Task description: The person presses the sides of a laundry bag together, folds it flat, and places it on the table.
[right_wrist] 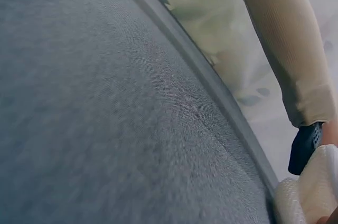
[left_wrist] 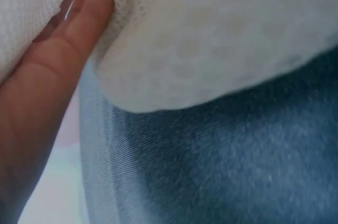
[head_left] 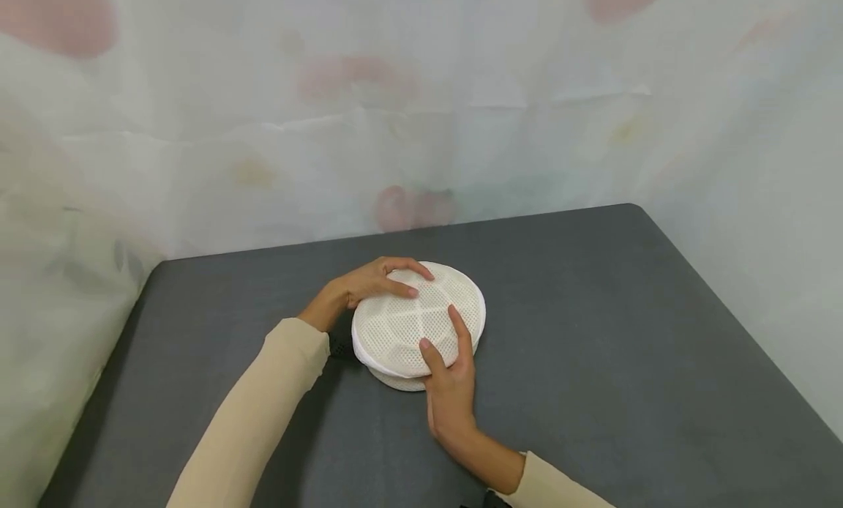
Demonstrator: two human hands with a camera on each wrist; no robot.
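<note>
A round white mesh case (head_left: pixel 421 318) lies flat near the middle of the dark grey table (head_left: pixel 593 310). My left hand (head_left: pixel 369 282) holds its far-left rim, fingers bent over the top. In the left wrist view a thumb (left_wrist: pixel 63 49) presses into the soft mesh side (left_wrist: pixel 211 39). My right hand (head_left: pixel 451 380) holds the near rim, with thumb and forefinger laid on the top and the other fingers hidden along the side. In the right wrist view only a corner of the case (right_wrist: pixel 306 192) shows, beside the left arm's beige sleeve (right_wrist: pixel 280 39).
A pale sheet with faded pink and yellow blotches (head_left: pixel 421 113) hangs behind and on both sides of the table. The table's edges run close to it at the back, left and right. A black wrist strap (right_wrist: pixel 305 147) sits at the left cuff.
</note>
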